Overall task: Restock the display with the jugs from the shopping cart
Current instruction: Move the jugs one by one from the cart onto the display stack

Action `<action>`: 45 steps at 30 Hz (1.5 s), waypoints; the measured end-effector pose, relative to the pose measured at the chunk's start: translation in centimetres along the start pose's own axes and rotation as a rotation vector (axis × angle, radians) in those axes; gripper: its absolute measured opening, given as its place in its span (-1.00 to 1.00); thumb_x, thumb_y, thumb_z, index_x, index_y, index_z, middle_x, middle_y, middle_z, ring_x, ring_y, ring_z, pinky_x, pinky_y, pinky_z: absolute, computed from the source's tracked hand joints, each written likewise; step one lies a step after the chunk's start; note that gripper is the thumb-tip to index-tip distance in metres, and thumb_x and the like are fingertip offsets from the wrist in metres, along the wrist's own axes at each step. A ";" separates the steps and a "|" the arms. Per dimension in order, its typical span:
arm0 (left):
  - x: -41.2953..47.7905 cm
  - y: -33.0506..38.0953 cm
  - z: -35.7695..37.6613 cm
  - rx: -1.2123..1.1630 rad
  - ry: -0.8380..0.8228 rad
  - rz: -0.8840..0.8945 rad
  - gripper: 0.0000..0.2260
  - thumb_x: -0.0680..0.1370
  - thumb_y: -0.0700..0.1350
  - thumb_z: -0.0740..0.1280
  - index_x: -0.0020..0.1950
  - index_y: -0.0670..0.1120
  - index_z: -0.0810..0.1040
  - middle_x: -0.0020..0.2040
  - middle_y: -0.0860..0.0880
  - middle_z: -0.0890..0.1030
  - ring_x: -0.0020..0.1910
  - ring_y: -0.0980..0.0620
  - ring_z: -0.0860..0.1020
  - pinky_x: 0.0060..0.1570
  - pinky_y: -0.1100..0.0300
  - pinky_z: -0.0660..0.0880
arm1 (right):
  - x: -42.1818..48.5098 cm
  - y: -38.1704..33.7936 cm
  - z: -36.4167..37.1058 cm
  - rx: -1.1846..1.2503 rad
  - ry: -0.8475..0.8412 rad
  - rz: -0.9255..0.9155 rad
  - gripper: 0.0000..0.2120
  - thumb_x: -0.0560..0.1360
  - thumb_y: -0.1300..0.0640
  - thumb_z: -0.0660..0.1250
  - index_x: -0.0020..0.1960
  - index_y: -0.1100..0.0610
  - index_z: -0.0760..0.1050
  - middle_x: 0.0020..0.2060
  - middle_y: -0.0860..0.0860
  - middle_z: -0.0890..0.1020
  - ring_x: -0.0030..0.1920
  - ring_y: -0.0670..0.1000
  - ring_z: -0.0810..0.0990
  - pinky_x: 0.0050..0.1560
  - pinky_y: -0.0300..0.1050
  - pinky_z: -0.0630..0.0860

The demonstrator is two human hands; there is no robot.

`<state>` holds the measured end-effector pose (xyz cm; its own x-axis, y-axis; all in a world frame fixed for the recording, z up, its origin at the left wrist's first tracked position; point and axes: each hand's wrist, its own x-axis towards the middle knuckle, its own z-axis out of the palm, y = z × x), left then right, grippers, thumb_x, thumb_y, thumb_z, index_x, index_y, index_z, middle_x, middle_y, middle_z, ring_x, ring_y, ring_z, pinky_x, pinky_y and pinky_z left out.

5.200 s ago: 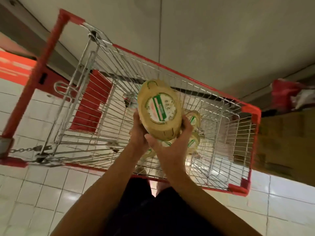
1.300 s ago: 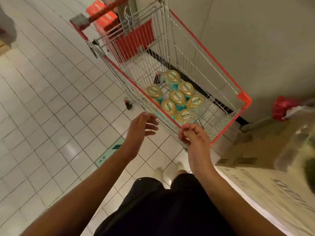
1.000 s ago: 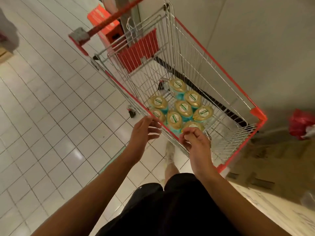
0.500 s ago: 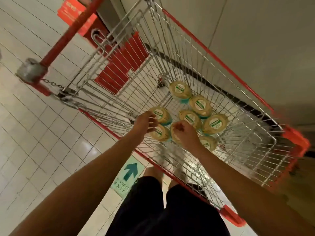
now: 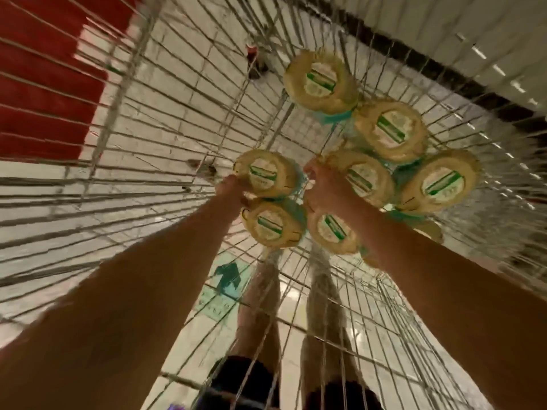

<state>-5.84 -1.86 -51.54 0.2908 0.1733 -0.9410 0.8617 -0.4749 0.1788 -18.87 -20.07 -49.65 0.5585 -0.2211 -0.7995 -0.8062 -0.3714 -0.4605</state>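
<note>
Several jugs with tan lids and green-and-white labels stand bunched on the wire floor of the shopping cart (image 5: 165, 119). My left hand (image 5: 232, 189) reaches down against the left side of one jug (image 5: 266, 174), just above another jug (image 5: 272, 224). My right hand (image 5: 321, 184) is down between that first jug and the middle jug (image 5: 365, 180), with a further jug (image 5: 334, 230) under its wrist. The fingers of both hands are hidden below the lids. More jugs (image 5: 321, 81) (image 5: 390, 130) (image 5: 441, 182) stand farther back and right. The display is out of view.
The cart's red child-seat flap (image 5: 44, 78) fills the upper left. Through the wire floor I see white floor tiles, a green arrow sticker (image 5: 228, 276) and my legs (image 5: 260, 306). A dark skirting strip and wall run along the upper right.
I have leaned deep into the cart, so the jugs now fill the view. Both hands have gone lower, down among the jugs at the front of the bunch.
</note>
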 end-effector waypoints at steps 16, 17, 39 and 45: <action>8.2 -0.7 0.7 -0.528 -0.504 -0.115 -0.53 0.70 0.15 0.00 0.31 -0.13 0.50 0.24 -0.23 0.56 0.27 -0.28 0.51 0.31 -0.19 0.48 | 5.4 0.6 3.3 0.059 -0.184 -0.077 -0.18 0.24 0.19 0.66 0.45 0.09 0.45 0.23 0.09 0.64 0.19 0.14 0.64 0.14 0.03 0.62; 7.6 -0.5 0.6 -0.546 -0.522 -0.138 -0.53 0.69 0.17 0.04 0.37 -0.12 0.49 0.31 -0.23 0.53 0.34 -0.29 0.48 0.41 -0.23 0.41 | 4.6 0.5 2.9 0.098 -0.149 -0.101 -0.29 0.25 0.24 0.65 0.36 0.12 0.51 0.17 0.08 0.67 0.15 0.13 0.65 0.12 0.01 0.62; -41.0 3.4 -5.0 -0.041 -0.908 0.164 -0.48 0.79 0.03 -0.04 0.21 -0.05 0.72 0.18 -0.12 0.73 0.17 -0.13 0.69 0.00 -0.03 0.68 | -40.7 -8.2 -11.5 0.947 0.439 -0.335 -0.50 0.44 0.37 0.45 -0.19 -0.30 0.69 -0.33 -0.35 0.65 -0.17 -0.28 0.58 -0.12 -0.34 0.52; -51.5 -1.0 -2.5 0.107 -0.936 0.253 -0.52 0.75 0.04 0.05 0.10 -0.02 0.78 0.11 -0.11 0.75 0.07 -0.10 0.73 -0.12 -0.04 0.69 | -53.2 -5.7 -9.8 0.917 0.768 -0.444 -0.95 0.40 0.11 0.48 -0.14 0.06 0.67 -0.26 -0.25 0.71 -0.20 -0.30 0.62 -0.13 -0.37 0.55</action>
<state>-20.61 -8.12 -2.55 -0.0261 -0.6782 -0.7344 0.7636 -0.4877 0.4232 -42.09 -15.08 -0.74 0.5349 -0.8152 -0.2223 -0.1889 0.1410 -0.9718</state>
